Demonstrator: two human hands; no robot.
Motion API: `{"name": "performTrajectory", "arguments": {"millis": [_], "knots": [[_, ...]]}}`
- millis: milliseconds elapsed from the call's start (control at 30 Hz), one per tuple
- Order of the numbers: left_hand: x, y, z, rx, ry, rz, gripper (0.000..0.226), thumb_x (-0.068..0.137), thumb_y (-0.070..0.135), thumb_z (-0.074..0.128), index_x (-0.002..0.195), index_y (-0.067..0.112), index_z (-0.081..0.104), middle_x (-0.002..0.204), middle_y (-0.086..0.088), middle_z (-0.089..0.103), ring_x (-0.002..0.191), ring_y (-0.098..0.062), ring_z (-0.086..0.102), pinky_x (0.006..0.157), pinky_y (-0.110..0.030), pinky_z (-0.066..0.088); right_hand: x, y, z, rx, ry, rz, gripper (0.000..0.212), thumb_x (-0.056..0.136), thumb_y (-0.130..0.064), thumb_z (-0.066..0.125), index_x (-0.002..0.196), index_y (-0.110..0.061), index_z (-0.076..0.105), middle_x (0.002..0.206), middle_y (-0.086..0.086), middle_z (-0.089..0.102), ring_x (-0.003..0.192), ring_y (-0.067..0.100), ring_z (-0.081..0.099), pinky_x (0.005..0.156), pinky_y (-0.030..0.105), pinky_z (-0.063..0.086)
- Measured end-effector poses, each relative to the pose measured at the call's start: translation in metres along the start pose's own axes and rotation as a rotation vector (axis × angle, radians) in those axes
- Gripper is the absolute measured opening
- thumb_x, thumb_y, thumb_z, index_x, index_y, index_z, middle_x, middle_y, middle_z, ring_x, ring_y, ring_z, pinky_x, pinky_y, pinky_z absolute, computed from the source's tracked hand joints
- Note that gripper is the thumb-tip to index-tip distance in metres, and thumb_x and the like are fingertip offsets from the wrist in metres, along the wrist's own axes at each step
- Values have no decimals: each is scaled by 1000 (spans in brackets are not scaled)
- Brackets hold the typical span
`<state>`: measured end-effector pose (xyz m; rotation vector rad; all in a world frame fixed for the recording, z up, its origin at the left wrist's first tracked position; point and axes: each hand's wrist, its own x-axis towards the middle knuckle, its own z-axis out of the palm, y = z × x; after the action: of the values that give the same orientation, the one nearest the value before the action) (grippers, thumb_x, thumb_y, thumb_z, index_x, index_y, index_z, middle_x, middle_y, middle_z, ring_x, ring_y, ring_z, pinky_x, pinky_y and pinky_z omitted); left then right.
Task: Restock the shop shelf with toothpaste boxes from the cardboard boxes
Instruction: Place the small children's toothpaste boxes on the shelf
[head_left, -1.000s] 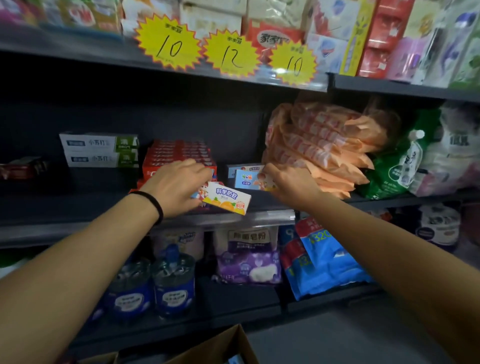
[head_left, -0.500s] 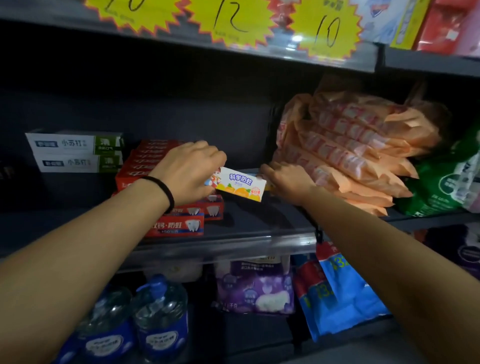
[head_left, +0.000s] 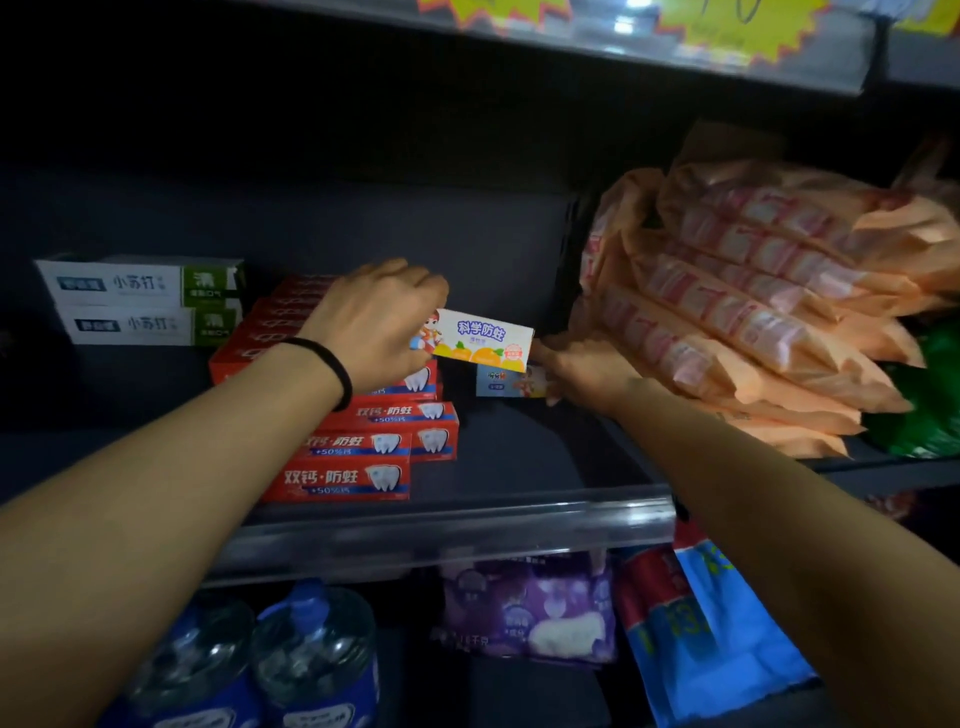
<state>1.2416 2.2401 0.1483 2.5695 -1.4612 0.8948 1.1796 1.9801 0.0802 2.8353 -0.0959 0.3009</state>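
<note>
My left hand (head_left: 382, 319) grips a white and orange children's toothpaste box (head_left: 485, 340) by its left end, holding it above the dark shelf (head_left: 519, 457). Just below it sits a blue children's toothpaste box (head_left: 501, 382), and my right hand (head_left: 582, 371) holds that one at its right end, deep on the shelf. Left of both boxes stand stacked red toothpaste boxes (head_left: 353, 457), partly under my left wrist. Further left lie two white and green toothpaste boxes (head_left: 140, 301).
Orange plastic packs (head_left: 753, 312) are piled right of my right hand, beside a green bag (head_left: 930, 405). The shelf's front rail (head_left: 457, 530) runs across. Below it stand water bottles (head_left: 311, 660), a purple pack (head_left: 530, 608) and blue bags (head_left: 711, 634). Yellow price tags (head_left: 727, 26) hang above.
The camera has come closer to the shelf. My left hand has carried the orange box up and deeper in, over the blue box, which my right hand still holds in place.
</note>
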Motion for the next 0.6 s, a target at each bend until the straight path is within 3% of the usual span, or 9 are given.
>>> {"name": "performTrajectory", "arguments": {"millis": [133, 433, 600], "knots": [[3, 2, 3, -20, -1, -21, 34, 79, 28, 69, 106, 16, 53, 108, -5, 57, 100, -23, 50, 73, -34, 42, 1, 3, -1, 6, 0, 3, 72, 83, -27, 69, 146, -26, 35, 142, 4, 46, 126, 26, 47, 90, 32, 40], [9, 5, 2, -26, 11, -25, 35, 80, 30, 69, 107, 17, 52, 109, -4, 56, 101, -22, 50, 72, -29, 34, 4, 2, -1, -1, -4, 19, 70, 85, -27, 66, 147, -24, 34, 143, 4, 44, 125, 26, 48, 89, 34, 41], [10, 16, -6, -43, 40, -21, 33, 79, 28, 70, 103, 16, 52, 108, -5, 57, 100, -23, 50, 69, -29, 32, -11, 9, -23, 159, 61, 54, 59, 86, -23, 65, 141, -22, 43, 133, 6, 52, 118, 28, 53, 89, 36, 45]]}}
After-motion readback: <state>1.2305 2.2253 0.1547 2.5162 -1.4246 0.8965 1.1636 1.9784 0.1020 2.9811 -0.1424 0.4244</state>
